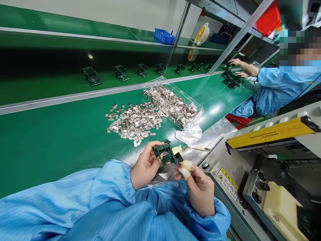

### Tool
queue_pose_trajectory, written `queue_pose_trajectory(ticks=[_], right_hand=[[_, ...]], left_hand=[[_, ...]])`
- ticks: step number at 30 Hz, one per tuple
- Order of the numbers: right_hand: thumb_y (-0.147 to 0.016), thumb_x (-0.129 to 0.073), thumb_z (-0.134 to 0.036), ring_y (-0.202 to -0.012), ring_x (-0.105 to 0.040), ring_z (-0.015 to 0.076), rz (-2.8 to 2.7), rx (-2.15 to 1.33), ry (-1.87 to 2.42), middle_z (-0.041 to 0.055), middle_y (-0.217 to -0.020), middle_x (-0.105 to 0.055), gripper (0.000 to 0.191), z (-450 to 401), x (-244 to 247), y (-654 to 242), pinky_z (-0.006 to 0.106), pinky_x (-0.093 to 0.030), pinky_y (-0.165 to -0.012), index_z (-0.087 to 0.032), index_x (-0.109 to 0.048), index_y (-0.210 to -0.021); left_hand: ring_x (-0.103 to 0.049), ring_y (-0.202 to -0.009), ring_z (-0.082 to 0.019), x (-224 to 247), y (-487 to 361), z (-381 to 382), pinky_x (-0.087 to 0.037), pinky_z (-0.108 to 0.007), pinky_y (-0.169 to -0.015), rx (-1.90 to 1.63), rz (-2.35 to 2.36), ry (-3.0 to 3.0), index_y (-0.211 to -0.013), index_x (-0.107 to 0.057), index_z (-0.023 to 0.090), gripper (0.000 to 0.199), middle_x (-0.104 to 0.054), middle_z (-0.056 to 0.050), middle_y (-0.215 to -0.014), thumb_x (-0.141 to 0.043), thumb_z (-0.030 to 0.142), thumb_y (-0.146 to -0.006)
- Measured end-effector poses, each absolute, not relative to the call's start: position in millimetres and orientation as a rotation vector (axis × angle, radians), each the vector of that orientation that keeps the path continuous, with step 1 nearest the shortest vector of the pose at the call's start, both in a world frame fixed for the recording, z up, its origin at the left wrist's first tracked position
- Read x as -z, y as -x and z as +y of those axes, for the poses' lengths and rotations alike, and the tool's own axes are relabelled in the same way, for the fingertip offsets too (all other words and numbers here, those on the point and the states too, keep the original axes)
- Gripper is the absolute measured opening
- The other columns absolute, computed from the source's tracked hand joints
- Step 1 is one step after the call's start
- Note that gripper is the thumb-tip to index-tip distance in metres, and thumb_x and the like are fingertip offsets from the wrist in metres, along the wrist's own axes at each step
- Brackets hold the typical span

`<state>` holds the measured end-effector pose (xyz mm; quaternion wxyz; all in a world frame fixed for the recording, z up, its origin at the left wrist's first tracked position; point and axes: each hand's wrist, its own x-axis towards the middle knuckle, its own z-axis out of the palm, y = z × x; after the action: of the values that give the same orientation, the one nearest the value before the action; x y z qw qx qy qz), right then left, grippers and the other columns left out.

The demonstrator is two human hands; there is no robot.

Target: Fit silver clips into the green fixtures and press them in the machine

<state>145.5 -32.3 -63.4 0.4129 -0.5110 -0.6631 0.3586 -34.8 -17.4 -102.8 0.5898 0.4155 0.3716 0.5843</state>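
A dark green plastic frame [166, 153] with a metal piece inside is held in my left hand [147, 165], thumb and fingers wrapped on its left side. My right hand [199, 187] is just right of the frame, with yellowish-white covers on its thumb and index fingertip. Those two fingertips are pinched together; whatever may be between them is too small to tell. A clear plastic bag [163, 177] lies below and between the hands. Beyond the frame, many small metal plates [140, 120] are piled on the green table [62, 144].
A clear box [173, 103] holds more metal plates. White cloth [189, 135] and a marker [200, 148] lie nearby. Green frames [120, 73] line the conveyor. A machine [230, 174] stands right; a co-worker in blue [283, 83] handles green parts [232, 79] at upper right.
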Motion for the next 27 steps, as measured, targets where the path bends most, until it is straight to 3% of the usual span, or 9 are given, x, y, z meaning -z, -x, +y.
queue_pose_trajectory(ticks=[4, 9, 17, 27], right_hand=[[-0.085, -0.064, -0.024, -0.049, -0.062, 0.0151, -1.501, -0.794, 1.295, -0.0011, -0.06, -0.068, 0.007, -30.8, 74.8, -130.9, 0.023, -0.051, -0.047, -0.019, -0.07, -0.083], [-0.091, -0.051, -0.017, -0.078, -0.065, 0.0183, -1.684, -0.656, 1.266, 0.0043, -0.087, -0.067, 0.017, -31.4, 78.2, -119.6, 0.03, -0.053, -0.069, -0.021, -0.066, -0.099], [-0.088, -0.05, -0.014, -0.122, -0.05, 0.0275, -1.658, -0.504, 1.229, 0.0106, -0.131, -0.052, 0.02, -27.8, 79.7, -97.8, 0.048, -0.041, -0.102, -0.022, -0.064, -0.1], [-0.09, -0.053, -0.018, -0.122, -0.05, 0.0285, -1.631, -0.435, 1.246, 0.0124, -0.134, -0.051, 0.012, -24.0, 88.4, -84.3, 0.051, -0.042, -0.1, -0.022, -0.061, -0.096]], left_hand=[[-0.066, -0.068, -0.014, 98.5, 36.0, -19.4, -0.054, -0.027, -0.065, -1.322, 0.872, -0.982, -0.12, -0.041, 0.023, 0.037, -0.06, -0.002, -0.087, -0.058, 0.04, -0.091], [-0.062, -0.068, -0.013, 99.6, 36.1, -20.0, -0.053, -0.026, -0.064, -1.329, 0.897, -1.0, -0.12, -0.043, 0.023, 0.037, -0.058, -0.002, -0.087, -0.059, 0.039, -0.091], [-0.059, -0.069, -0.012, 102.0, 36.7, -22.2, -0.052, -0.024, -0.067, -1.319, 0.934, -1.099, -0.123, -0.043, 0.022, 0.034, -0.061, -0.002, -0.087, -0.055, 0.034, -0.094], [-0.068, -0.093, -0.018, 102.3, 37.8, -25.5, -0.055, -0.026, -0.075, -1.287, 0.911, -1.162, -0.125, -0.045, 0.024, 0.031, -0.067, -0.007, -0.107, -0.051, 0.026, -0.095]])
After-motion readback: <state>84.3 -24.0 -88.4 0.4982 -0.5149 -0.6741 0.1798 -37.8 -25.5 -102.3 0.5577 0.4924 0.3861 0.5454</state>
